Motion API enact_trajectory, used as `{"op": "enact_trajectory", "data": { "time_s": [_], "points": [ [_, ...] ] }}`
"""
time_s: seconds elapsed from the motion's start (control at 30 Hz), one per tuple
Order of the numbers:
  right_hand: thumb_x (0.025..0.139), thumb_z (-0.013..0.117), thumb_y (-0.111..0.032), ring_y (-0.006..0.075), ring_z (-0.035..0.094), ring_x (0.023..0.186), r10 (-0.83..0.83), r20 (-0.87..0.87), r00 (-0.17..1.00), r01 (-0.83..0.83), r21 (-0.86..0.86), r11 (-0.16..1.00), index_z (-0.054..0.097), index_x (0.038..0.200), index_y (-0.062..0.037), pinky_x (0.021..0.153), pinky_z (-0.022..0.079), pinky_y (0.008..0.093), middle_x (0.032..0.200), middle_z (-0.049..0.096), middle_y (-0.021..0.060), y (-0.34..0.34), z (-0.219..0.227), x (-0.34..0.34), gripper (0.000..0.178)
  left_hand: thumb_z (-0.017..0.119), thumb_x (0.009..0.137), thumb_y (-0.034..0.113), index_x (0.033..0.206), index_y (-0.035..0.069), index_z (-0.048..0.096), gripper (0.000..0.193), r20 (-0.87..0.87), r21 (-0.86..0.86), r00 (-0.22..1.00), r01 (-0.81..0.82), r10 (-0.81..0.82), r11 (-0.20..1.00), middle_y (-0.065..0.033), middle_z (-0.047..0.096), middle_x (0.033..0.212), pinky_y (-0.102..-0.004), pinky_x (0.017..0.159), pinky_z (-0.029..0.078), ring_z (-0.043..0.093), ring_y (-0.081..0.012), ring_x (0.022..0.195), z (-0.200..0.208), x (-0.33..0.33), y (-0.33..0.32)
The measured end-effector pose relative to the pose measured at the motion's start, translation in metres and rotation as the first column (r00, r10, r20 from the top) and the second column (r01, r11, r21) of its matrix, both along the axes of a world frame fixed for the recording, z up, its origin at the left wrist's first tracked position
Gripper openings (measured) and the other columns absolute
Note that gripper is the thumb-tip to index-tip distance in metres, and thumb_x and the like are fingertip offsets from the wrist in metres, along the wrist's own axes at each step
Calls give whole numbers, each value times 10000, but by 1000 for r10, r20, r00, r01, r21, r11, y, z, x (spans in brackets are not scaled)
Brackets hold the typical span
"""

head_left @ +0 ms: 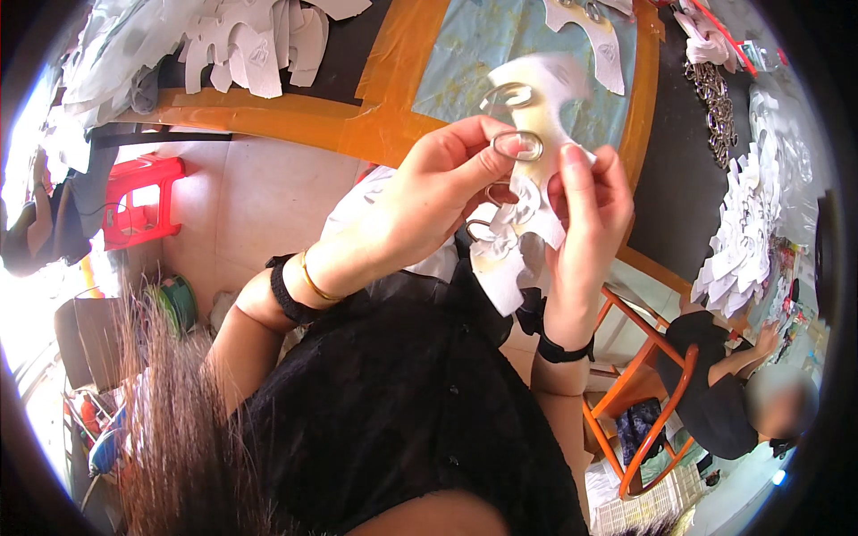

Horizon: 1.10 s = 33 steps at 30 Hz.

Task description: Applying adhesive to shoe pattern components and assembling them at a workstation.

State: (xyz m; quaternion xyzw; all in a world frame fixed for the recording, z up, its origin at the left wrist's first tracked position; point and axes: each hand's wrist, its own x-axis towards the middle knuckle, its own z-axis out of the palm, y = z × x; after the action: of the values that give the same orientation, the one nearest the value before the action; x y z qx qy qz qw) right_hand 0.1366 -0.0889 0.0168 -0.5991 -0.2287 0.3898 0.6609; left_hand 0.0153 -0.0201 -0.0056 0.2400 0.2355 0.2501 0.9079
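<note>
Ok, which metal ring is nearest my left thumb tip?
At your left hand, the oval ring overlaps the thumb tip; the blurred ring above and lower rings sit farther off.

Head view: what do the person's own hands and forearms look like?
The ungloved left hand has a thin gold-coloured bangle at the wrist, with a wider, gathered black band behind it. The ungloved right hand has a black wristband. Both forearms show no sleeves.
</note>
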Motion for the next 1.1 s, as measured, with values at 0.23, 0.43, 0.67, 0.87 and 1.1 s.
{"op": "enact_trajectory", "data": {
  "time_s": [0.23,0.43,0.67,0.87,1.1],
  "points": [
    [840,627,-159,28,436,457,19,12,1000,-20,37,999,434,681,-84,428,331,156,565,516,-7,6,0,3,260,531,890,132,1021,56,545,152,-17,154,998,-54,57,987,-5,591,982,-216,716,462,558,-75,830,9,-3,-1],
    [839,631,-180,22,477,538,70,28,997,-70,0,998,492,746,-61,439,342,159,625,532,-13,7,-7,5,205,501,904,163,932,51,582,140,59,100,995,-90,84,991,-33,615,945,-221,688,459,571,-91,790,-2,-8,2],
    [765,661,-4,55,444,593,-187,736,651,56,199,978,605,845,-26,475,344,192,758,543,3,3,4,7,101,582,872,242,899,24,609,222,-98,174,966,-218,238,960,-22,612,786,-203,566,459,565,-64,651,-2,2,1],
    [721,689,-10,164,537,552,-114,902,417,-56,150,987,633,830,-33,458,411,266,714,564,55,17,2,-12,124,562,885,161,955,-19,604,197,-54,269,939,-315,341,910,-27,618,828,-210,648,473,580,-83,732,2,11,-5],
    [700,696,-11,152,529,549,-49,856,515,-16,66,998,592,825,-42,469,421,259,722,558,44,18,7,-17,165,565,874,99,943,-46,602,165,-41,894,839,-212,542,396,-63,614,895,-224,665,471,569,-87,751,-6,4,0]
  ]
}}
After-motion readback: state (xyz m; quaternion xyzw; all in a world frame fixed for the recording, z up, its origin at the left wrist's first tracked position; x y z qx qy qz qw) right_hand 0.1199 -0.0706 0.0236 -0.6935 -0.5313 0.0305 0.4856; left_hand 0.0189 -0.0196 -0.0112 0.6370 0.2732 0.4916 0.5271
